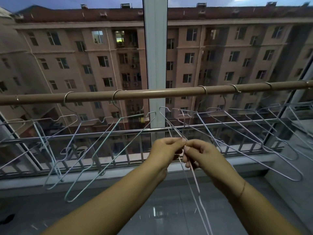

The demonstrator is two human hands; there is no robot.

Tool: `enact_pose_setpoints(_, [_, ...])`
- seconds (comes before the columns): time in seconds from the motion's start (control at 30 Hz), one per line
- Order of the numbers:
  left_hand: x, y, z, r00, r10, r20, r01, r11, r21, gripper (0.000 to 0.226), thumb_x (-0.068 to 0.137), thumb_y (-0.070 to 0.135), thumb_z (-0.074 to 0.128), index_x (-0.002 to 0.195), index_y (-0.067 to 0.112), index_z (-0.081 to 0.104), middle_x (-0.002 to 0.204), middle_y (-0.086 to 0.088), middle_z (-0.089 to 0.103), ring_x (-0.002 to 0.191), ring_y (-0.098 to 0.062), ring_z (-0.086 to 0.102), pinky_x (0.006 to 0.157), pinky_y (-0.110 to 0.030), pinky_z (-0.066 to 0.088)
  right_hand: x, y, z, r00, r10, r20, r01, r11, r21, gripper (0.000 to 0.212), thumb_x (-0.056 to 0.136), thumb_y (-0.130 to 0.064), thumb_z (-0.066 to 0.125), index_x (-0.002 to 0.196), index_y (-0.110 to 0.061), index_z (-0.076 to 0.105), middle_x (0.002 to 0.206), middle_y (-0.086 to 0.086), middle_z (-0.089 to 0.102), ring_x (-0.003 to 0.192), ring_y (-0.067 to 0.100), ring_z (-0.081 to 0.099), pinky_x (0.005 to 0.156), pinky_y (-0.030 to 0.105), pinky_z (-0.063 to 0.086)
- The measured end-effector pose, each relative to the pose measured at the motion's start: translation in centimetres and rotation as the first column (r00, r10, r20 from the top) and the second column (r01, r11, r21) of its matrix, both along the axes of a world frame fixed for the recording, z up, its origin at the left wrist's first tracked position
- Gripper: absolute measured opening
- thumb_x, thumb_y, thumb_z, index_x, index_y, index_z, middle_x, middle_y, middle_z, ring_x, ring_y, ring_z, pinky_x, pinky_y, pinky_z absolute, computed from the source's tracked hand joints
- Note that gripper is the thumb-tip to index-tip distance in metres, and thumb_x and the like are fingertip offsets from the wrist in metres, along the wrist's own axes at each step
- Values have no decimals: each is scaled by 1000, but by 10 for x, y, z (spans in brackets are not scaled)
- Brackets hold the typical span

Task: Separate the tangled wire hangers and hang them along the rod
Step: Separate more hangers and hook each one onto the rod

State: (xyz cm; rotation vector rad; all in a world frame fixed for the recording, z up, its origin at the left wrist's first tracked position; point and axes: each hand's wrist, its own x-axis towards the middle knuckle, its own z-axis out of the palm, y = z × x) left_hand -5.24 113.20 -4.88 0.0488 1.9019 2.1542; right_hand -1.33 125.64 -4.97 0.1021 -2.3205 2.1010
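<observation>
Several thin wire hangers [194, 175], pale lilac and white, tangled in one bunch; exact count not discernible. Held at centre, below the rod [152, 94], in front of the white window post [155, 48]. Long straight wires running up and left from the fingers, others down between the forearms to the bottom edge.

Grip of left hand [166, 150]: closed, thumb and forefinger pinching a wire at the knot.
Grip of right hand [201, 155]: closed, fingers curled round wire, just beside the left hand's fingertips. Thin bracelet [243, 189] on that wrist.

Hung hangers [115, 94]: mint, pale blue and lilac, hooked apart along the tan rod on both sides of the bunch, all tilted.

Beyond: metal railing [101, 134], apartment block [84, 48], dusk sky. Below: grey glossy floor [152, 209].
</observation>
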Motion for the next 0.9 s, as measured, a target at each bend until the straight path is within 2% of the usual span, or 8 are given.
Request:
enact_pose_setpoints(0.17, [-10, -7, 33, 997, 55, -45, -54, 998, 32, 8, 85, 14, 65, 83, 9, 71, 70, -4, 69, 59, -10, 64, 52, -16, 51, -8, -10, 28, 995, -29, -94, 25, 999, -38, 20, 92, -13, 50, 97, -16, 69, 59, 4, 61, 53, 11, 53, 47, 17, 41])
enact_pose_setpoints(0.27, [-23, -10, 50, 994, 97, -49, -96, 995, 34, 11, 85, 15, 65, 91, 7, 70, 76, -6, 69, 68, -13, 64, 61, -18, 53, -18, -17, 45, 994, -25, -109, 21, 999, -44, 22, 94, -17, 47, 94, -23, 68, 60, 2, 60, 52, 9, 53, 47, 17, 42])
enact_pose_setpoints(0.4, [-40, -12, 63, 990, 140, -7, -139, 987, 79, 9, 86, 11, 64, 88, 2, 68, 54, -2, 67, 41, -8, 61, 41, -15, 47, -37, -25, 57, 997, -7, -80, 1, 997, -79, 24, 95, -12, 42, 105, -11, 64, 62, 6, 57, 47, 4, 52, 46, 12, 45])
enact_pose_setpoints(0.53, [-54, -12, 58, 980, 196, 41, -197, 980, 40, 6, 85, 10, 65, 83, 5, 68, 58, -4, 66, 42, -9, 61, 40, -14, 45, -52, -33, 52, 999, -26, -34, 23, 997, -74, 25, 95, -9, 41, 90, -14, 65, 57, 5, 56, 44, 6, 48, 43, 13, 42])
enact_pose_setpoints(0.6, [-58, -12, 52, 976, 212, 47, -213, 977, 1, 11, 83, 12, 67, 91, 5, 68, 69, -6, 66, 53, -11, 61, 44, -17, 49, -58, -34, 45, 999, -33, -11, 32, 998, -52, 25, 95, -10, 41, 91, -15, 65, 53, 1, 57, 44, 7, 49, 44, 18, 40])
enact_pose_setpoints(0.73, [-64, -13, 45, 975, 218, 45, -217, 976, -32, 22, 83, 13, 67, 101, 1, 68, 82, -11, 68, 69, -17, 62, 65, -25, 54, -65, -33, 38, 1000, -14, -5, 14, 999, -48, 26, 94, -9, 41, 89, -15, 66, 47, -3, 60, 40, 4, 51, 40, 12, 41])
enact_pose_setpoints(0.83, [-65, -14, 41, 972, 236, 20, -234, 971, -54, 21, 84, 16, 67, 101, 4, 67, 96, -14, 67, 87, -22, 60, 84, -35, 51, -66, -33, 34, 1000, -17, 8, 17, 999, -36, 23, 95, -11, 42, 96, -11, 65, 58, 2, 65, 48, 6, 56, 44, 13, 45])
enact_pose_setpoints(0.9, [-64, -14, 37, 961, 277, 7, -276, 957, -88, 34, 83, 21, 67, 113, 6, 61, 110, -11, 62, 99, -22, 56, 87, -36, 47, -66, -31, 31, 999, -50, 21, 50, 998, 24, 23, 95, -14, 42, 105, -9, 62, 73, 7, 68, 61, 11, 61, 54, 17, 50])
